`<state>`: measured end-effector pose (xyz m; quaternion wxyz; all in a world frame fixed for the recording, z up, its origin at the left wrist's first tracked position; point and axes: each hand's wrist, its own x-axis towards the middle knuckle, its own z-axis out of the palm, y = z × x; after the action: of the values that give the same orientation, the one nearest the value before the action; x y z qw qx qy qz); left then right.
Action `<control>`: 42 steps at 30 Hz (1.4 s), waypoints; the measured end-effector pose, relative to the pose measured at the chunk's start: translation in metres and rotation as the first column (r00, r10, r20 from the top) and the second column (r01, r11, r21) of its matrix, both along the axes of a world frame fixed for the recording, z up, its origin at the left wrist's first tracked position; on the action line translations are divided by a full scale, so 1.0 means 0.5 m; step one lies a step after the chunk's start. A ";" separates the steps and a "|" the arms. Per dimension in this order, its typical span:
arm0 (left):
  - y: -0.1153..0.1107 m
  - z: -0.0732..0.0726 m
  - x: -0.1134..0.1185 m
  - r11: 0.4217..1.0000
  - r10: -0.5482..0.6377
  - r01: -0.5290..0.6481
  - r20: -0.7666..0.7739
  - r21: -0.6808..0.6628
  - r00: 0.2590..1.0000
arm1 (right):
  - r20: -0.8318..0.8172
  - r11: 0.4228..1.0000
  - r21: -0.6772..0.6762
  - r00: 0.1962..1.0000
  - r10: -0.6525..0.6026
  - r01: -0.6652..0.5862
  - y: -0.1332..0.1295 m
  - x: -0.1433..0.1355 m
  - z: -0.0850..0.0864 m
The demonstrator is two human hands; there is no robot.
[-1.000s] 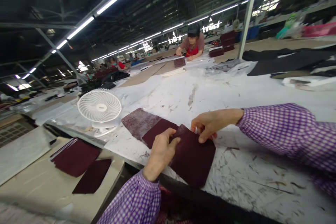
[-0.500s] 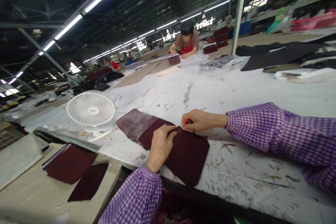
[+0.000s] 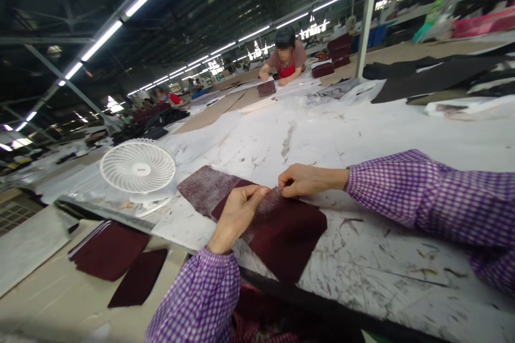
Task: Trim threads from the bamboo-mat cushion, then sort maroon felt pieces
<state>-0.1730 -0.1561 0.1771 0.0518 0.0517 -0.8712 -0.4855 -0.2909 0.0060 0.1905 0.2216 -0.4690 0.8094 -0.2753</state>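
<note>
A dark maroon fabric piece lies at the table's front edge, its far edge raised a little. My left hand pinches that far edge between thumb and fingertips, near its left part. Close by on the right, my right hand grips the same edge, fingers curled and pressed together. Between the hands a speckled, greyish strip shows along the edge. Left of my left hand lies a second maroon piece with a speckled, whitish surface; part of it is hidden behind the hand.
A white fan stands on the white-covered table to the left. Lower left, maroon pieces rest on a beige surface. Across the table a person leans over a maroon stack. Dark cloth lies at the right.
The far edge of the maroon piece has come up between my hands, showing a speckled strip. My left hand has shifted slightly left and up; my right hand has barely moved.
</note>
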 end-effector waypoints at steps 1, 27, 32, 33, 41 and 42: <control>0.002 -0.004 -0.003 0.998 0.033 -0.034 -0.015 -0.060 0.999 | -0.036 1.000 0.011 0.999 0.009 -0.009 0.000 0.000 -0.002; 0.061 -0.058 -0.012 0.703 -0.066 -0.145 -0.267 -0.696 0.961 | -0.534 0.913 -0.104 0.796 0.284 -0.395 0.014 -0.066 -0.039; 0.062 -0.059 -0.011 0.694 -0.085 -0.139 -0.271 -0.707 0.959 | -0.609 0.920 -0.038 0.739 0.288 -0.390 0.010 -0.062 -0.047; 0.062 -0.059 -0.012 0.691 -0.086 -0.136 -0.268 -0.710 0.960 | -0.641 0.921 -0.014 0.711 0.290 -0.388 0.010 -0.059 -0.049; 0.060 -0.060 -0.020 0.625 -0.166 -0.065 -0.214 -0.778 0.963 | -0.847 0.839 0.266 0.300 0.439 -0.475 0.019 -0.062 -0.053; 0.060 -0.060 -0.020 0.614 -0.167 -0.064 -0.209 -0.787 0.964 | -0.847 0.835 0.262 0.301 0.439 -0.483 0.022 -0.071 -0.053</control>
<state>-0.1831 -0.1260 0.1470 0.1692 -0.0659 -0.9817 -0.0579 -0.3264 0.0169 0.1641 -0.1714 -0.7568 0.6272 0.0668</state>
